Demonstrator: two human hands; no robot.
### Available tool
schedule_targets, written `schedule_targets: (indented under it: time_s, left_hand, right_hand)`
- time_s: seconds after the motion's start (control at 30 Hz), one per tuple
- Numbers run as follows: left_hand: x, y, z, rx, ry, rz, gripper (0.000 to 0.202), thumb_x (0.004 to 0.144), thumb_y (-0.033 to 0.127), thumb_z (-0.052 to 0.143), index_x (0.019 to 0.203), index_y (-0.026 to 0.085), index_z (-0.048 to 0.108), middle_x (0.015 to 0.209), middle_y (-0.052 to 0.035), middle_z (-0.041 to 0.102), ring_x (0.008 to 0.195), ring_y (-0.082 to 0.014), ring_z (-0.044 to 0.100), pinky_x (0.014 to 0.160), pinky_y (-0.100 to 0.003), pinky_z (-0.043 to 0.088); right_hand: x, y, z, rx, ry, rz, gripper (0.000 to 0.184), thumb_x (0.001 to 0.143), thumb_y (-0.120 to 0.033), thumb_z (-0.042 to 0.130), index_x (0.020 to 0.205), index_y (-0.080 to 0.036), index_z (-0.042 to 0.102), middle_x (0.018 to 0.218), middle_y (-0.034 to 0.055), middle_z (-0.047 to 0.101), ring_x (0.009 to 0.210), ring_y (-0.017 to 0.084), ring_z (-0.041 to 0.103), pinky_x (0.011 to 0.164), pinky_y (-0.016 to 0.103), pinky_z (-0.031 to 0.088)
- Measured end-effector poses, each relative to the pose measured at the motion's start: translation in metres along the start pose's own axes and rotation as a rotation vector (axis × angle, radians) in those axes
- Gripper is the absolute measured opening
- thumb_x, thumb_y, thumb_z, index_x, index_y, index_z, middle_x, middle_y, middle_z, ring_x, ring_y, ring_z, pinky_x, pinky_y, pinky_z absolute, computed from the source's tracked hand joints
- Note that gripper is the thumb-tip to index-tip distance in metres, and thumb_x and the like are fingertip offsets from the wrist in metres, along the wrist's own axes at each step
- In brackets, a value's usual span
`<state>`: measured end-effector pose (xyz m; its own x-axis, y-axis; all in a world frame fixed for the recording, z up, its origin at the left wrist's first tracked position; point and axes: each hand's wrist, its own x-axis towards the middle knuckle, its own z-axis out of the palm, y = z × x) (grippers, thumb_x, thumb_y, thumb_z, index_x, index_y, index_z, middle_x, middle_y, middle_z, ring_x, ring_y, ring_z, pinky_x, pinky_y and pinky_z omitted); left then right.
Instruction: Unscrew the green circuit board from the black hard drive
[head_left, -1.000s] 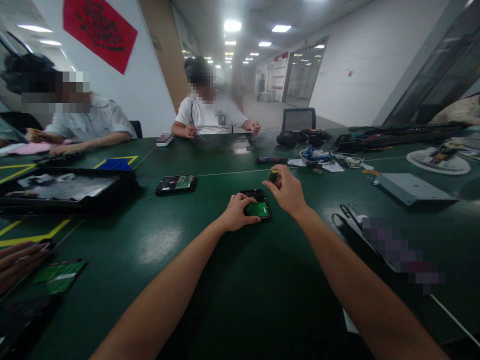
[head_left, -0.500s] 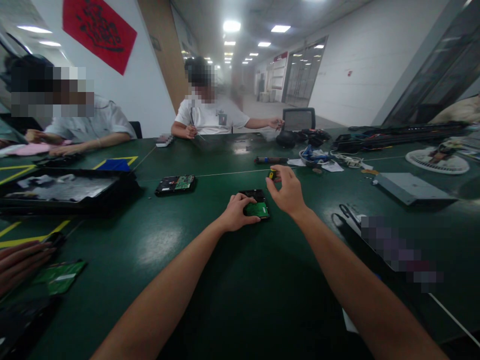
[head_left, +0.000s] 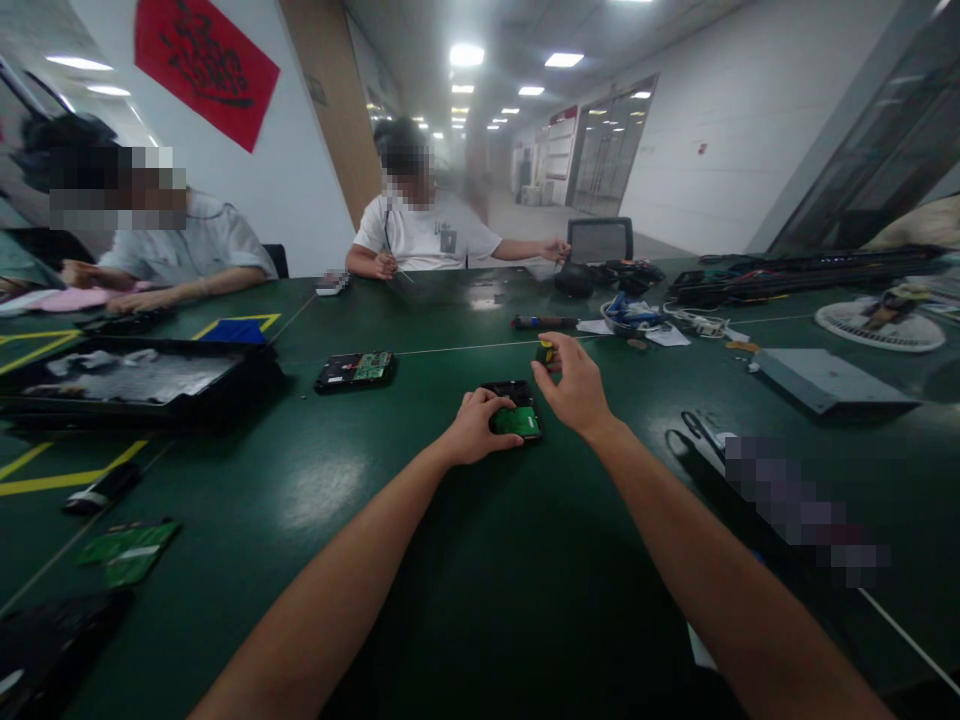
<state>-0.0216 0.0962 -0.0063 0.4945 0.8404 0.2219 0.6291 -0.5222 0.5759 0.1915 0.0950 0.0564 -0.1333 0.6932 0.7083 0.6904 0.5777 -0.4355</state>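
A black hard drive (head_left: pixel 517 421) with a green circuit board on its upper face lies flat on the table. My left hand (head_left: pixel 482 425) grips its left side, fingers over the far part and thumb along the near edge. Just to the right and slightly above, my right hand (head_left: pixel 571 382) pinches a small yellow-and-black screwdriver (head_left: pixel 544 352) by its short handle. Its shaft is too small to make out, and it looks apart from the drive. A second hard drive (head_left: pixel 355 370), board side up, rests farther left.
On the green table (head_left: pixel 322 480), a black tray (head_left: pixel 150 405) stands left, near a loose green circuit board (head_left: pixel 133 550) and a black cylinder (head_left: pixel 103 488). Rightward are a grey metal box (head_left: pixel 832 378), a white round grille (head_left: pixel 877 325) and cables. Two people sit across the table.
Another person's hand at the left edge has gone out of view, uncovering the black cylinder. My own hands hold nearly the same pose; the whole view has shifted slightly.
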Motion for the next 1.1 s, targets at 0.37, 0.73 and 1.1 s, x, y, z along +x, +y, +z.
schedule_targets:
  time_s: [0.37,0.73,1.1]
  left_hand:
    - [0.003,-0.003,0.000,0.000,-0.022,-0.017,0.071,0.068,0.062,0.080,0.129,0.029,0.063,0.124,-0.0094,0.048,0.121,-0.0347,0.043,0.106,-0.052,0.041]
    - [0.000,-0.002,0.002,0.009,0.021,0.002,0.069,0.068,0.058,0.083,0.128,0.030,0.063,0.135,-0.0091,0.043,0.130,-0.0356,0.038,0.113,-0.055,0.035]
    - [0.000,-0.003,0.005,-0.092,-0.044,-0.126,0.071,0.067,0.053,0.085,0.129,0.029,0.061,0.167,-0.0103,0.011,0.154,-0.0410,0.009,0.122,-0.058,0.018]
  right_hand:
    - [0.018,-0.002,-0.001,-0.184,-0.047,0.029,0.041,0.088,-0.022,0.055,0.128,-0.019,0.050,0.118,0.0167,0.063,0.099,0.032,0.064,0.087,0.047,0.051]
    - [0.019,0.000,-0.006,-0.112,-0.053,0.014,0.030,0.092,-0.030,0.055,0.120,-0.020,0.053,0.115,0.0146,0.061,0.090,0.027,0.064,0.082,0.043,0.052]
    - [0.039,-0.006,-0.025,-0.145,-0.115,-0.076,0.008,0.091,-0.024,0.057,0.096,-0.020,0.061,0.098,0.0085,0.070,0.091,0.025,0.063,0.084,0.038,0.047]
